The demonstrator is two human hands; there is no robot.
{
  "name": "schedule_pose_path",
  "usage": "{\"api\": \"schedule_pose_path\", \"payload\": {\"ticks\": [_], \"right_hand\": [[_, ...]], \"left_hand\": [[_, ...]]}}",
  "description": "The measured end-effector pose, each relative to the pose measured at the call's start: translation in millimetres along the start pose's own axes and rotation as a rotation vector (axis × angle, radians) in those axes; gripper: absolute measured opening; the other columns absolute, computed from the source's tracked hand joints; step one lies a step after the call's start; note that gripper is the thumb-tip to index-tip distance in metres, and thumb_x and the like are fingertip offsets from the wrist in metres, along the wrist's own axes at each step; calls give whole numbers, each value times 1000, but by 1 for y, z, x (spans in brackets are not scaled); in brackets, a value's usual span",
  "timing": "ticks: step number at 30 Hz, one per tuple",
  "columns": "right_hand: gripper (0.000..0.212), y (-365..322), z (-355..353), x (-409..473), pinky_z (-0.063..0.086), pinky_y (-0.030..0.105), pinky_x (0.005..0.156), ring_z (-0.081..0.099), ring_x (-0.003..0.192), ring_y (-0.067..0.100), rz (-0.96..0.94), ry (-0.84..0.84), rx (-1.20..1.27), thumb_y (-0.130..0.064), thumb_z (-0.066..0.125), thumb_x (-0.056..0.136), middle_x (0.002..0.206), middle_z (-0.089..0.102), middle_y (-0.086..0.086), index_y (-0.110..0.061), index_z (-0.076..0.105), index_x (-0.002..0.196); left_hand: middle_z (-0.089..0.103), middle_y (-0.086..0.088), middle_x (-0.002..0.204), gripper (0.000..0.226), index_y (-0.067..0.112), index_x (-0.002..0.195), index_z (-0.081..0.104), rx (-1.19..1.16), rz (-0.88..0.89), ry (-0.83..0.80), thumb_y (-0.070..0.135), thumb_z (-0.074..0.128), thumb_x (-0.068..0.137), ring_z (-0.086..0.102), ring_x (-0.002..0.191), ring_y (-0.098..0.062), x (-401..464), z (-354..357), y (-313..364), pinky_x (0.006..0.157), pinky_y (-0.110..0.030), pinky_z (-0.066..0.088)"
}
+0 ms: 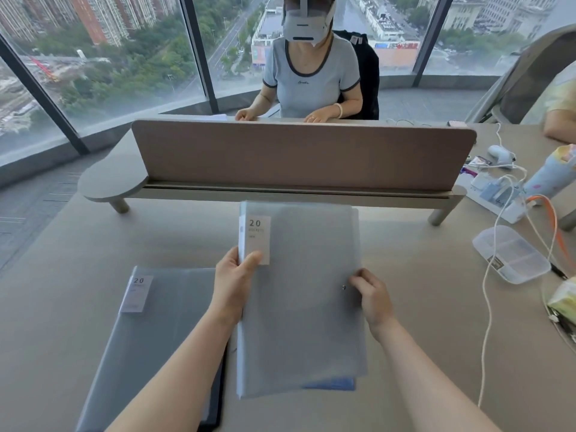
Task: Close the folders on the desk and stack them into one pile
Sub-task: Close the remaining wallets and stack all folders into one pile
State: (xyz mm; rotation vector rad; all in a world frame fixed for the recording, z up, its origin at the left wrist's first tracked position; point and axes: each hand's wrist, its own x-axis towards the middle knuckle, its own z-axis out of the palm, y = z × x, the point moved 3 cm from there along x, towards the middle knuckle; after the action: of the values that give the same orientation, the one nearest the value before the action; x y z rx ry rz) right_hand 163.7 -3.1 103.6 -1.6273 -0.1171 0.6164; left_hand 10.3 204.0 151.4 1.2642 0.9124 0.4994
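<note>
Item: grey folder [299,294], translucent, closed, held by both hands over the desk [420,307], at centre. Left hand [232,283]: pinches the folder's left edge, thumb on top pressed over the lower end of the white label [255,240], remaining fingers hidden beneath the cover. Right hand [369,296]: grips the right edge just beside the snap [343,287], fingers curled over the edge onto the cover. Whether the folder lies flat on the desk or is raised slightly above it cannot be told. Beneath it, toward the near edge below both grips, a strip of blue [335,383] shows, and extra sheet edges show along the far right side; this suggests at least one more folder already lies underneath, though the count cannot be told. Second item: left folder [149,338], grey, closed, bearing its own label [137,294], lying on the desk to the outside of the left hand and partly under the left forearm, separate from the held folder; a dark edge [218,397] shows at its near right side, possibly another cover below it. Progress, as a judgement: closing appears done, since no folder in view lies open; stacking is partway. Remaining: join the left folder with the central one into a single pile and square the edges. Other contents, right of the right hand and well apart: clear box [511,254], white cable [486,291]. Beyond the grips: divider [302,151].
</note>
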Motion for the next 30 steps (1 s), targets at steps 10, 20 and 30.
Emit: {"api": "schedule_pose_path", "payload": {"ticks": [10,20,30], "right_hand": [[19,82,1,-6,46,21,57,63,57,6,237,-120,-288,-6,62,88,58,69,-7,-13,61,70],[23,107,1,-16,46,36,74,66,91,33,290,-92,-557,-22,58,93,96,71,15,0,61,94],[33,108,-14,-22,37,34,63,53,72,26,343,-77,-989,-45,48,90,72,53,-1,-19,41,70]], "left_hand": [[73,-23,98,27,5,96,65,182,-271,88,28,66,82,72,88,-41,6,-29,-91,82,-59,58],[66,9,93,27,37,93,53,506,-224,74,18,66,79,65,90,-16,-1,-26,-122,80,-37,53],[49,-11,144,67,22,132,57,1260,165,-72,17,74,67,47,128,-37,-34,9,-145,104,-48,40]]}}
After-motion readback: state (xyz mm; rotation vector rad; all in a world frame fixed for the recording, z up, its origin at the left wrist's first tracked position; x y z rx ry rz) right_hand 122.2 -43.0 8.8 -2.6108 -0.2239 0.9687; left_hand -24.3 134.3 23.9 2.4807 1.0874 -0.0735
